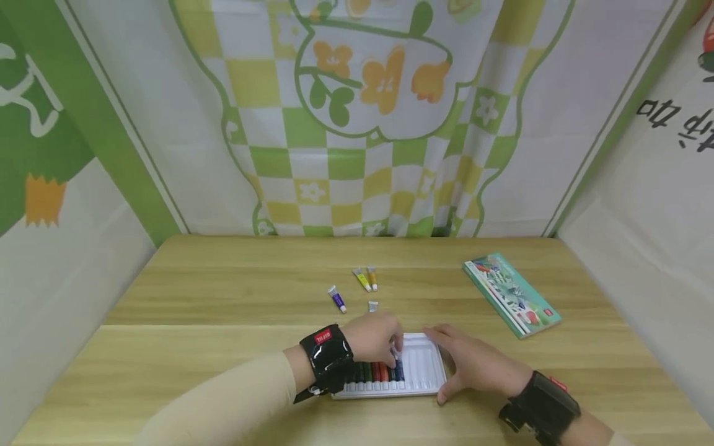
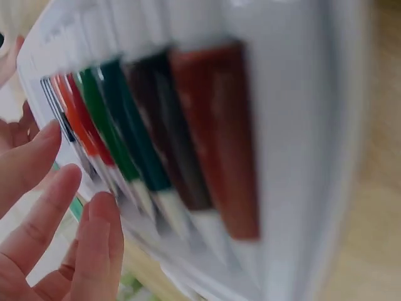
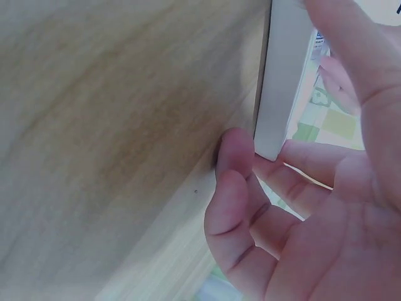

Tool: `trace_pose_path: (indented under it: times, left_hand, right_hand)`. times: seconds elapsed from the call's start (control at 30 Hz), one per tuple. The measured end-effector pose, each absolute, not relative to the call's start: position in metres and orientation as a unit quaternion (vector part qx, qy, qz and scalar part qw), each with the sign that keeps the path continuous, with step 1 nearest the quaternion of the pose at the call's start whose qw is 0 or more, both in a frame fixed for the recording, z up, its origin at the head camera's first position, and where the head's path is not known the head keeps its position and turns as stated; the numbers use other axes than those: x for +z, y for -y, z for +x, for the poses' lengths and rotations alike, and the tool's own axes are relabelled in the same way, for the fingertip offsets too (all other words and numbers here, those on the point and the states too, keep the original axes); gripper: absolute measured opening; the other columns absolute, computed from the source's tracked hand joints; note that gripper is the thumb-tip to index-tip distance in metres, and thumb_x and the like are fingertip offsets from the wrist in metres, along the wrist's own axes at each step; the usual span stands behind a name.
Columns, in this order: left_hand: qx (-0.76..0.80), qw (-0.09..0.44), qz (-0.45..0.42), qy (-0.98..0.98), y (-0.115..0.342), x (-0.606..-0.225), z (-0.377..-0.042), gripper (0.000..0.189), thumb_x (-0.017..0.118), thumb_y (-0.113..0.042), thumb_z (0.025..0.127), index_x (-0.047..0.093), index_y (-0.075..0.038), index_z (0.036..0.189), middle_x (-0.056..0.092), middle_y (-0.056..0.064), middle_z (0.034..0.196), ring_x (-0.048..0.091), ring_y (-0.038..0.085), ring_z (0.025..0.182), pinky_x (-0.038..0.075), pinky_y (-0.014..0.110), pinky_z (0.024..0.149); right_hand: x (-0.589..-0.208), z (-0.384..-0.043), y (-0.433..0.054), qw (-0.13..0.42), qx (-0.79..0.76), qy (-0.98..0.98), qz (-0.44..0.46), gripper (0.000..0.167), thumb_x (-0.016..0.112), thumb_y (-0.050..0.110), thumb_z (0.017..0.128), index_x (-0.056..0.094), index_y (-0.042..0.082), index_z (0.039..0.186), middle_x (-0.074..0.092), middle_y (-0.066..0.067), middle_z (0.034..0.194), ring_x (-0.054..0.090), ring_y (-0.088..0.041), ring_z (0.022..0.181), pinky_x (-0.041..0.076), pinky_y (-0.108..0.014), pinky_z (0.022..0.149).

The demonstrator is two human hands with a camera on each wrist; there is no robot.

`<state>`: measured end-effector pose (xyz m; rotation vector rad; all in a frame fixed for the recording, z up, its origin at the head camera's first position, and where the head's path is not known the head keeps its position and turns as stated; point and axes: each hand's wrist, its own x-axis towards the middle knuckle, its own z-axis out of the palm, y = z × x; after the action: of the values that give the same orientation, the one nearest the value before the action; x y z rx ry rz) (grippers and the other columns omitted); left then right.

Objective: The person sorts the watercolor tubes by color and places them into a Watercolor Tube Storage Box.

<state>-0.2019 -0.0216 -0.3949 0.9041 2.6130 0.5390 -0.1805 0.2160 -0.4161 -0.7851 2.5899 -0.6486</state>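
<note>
A white plastic tray (image 1: 423, 367) lies on the table, its left part filled with a row of small paint tubes, brown, green, red and dark blue. My left hand (image 1: 372, 337) reaches over the row, with thumb and finger pinching the silvery end of a dark blue paint tube (image 1: 399, 370) at the row's right end. In the left wrist view, a brown paint tube (image 2: 216, 138) lies nearest the camera. My right hand (image 1: 484, 365) holds the tray's right side, thumb at the near corner and fingers at the far one. The right slots hold no tubes.
Beyond the tray lie loose paint tubes: purple (image 1: 337, 300), yellow (image 1: 362, 279), ochre (image 1: 372, 279), and one (image 1: 373, 306) partly hidden by my left hand. A teal printed box (image 1: 512, 294) rests at the right. Printed curtains (image 1: 357, 186) hang around the wooden table (image 1: 223, 285).
</note>
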Motion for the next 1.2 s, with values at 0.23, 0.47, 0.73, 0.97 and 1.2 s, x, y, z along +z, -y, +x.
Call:
trace_pose_path:
  times: [0.23,0.47,0.73,0.97,1.2]
  left_hand:
    - [0.319,0.177,0.246,-0.898,0.056,-0.383,-0.225,0.015,0.084,-0.005,0.081,0.074,-0.005,0.092,0.064,0.000,0.086,0.057,0.013,0.080,0.049,0.030,0.072]
    - [0.476,0.175,0.130,-0.852,0.102,-0.386,-0.264,0.023,0.074,0.000,0.088,0.069,0.009,0.109,0.067,0.008,0.089,0.058,0.014,0.070,0.054,0.029,0.066]
    - [0.447,0.108,-0.010,-0.888,0.126,-0.402,-0.285,0.027,0.078,-0.005,0.086,0.067,0.009,0.107,0.064,0.009,0.089,0.056,0.014,0.066,0.050,0.025,0.061]
    - [0.375,0.096,-0.021,-0.922,0.115,-0.418,-0.291,0.036,0.089,-0.016,0.077,0.066,0.002,0.098,0.064,0.009,0.085,0.058,0.022,0.072,0.046,0.029,0.060]
    - [0.345,0.108,-0.017,-0.932,0.103,-0.418,-0.294,0.031,0.091,-0.005,0.072,0.064,0.000,0.088,0.063,0.010,0.083,0.058,0.023,0.073,0.048,0.032,0.064]
  right_hand:
    - [-0.419,-0.180,-0.218,0.183,-0.241,-0.914,-0.268,0.114,0.098,0.038,0.062,0.042,-0.004,0.152,0.043,-0.025,0.151,0.048,-0.045,0.133,0.041,-0.058,0.106]
    - [-0.420,-0.179,-0.218,0.181,-0.245,-0.913,-0.272,0.115,0.098,0.037,0.061,0.041,-0.004,0.152,0.044,-0.025,0.150,0.049,-0.045,0.132,0.042,-0.058,0.106]
    - [-0.419,-0.180,-0.218,0.177,-0.242,-0.915,-0.271,0.114,0.098,0.037,0.061,0.042,-0.004,0.151,0.043,-0.024,0.151,0.050,-0.044,0.131,0.042,-0.057,0.106]
    - [-0.420,-0.179,-0.219,0.176,-0.244,-0.914,-0.272,0.113,0.098,0.036,0.061,0.042,-0.004,0.151,0.043,-0.025,0.150,0.049,-0.044,0.131,0.042,-0.057,0.106]
    - [-0.420,-0.180,-0.219,0.182,-0.248,-0.913,-0.267,0.114,0.098,0.036,0.061,0.042,-0.004,0.151,0.043,-0.025,0.151,0.049,-0.045,0.131,0.042,-0.058,0.106]
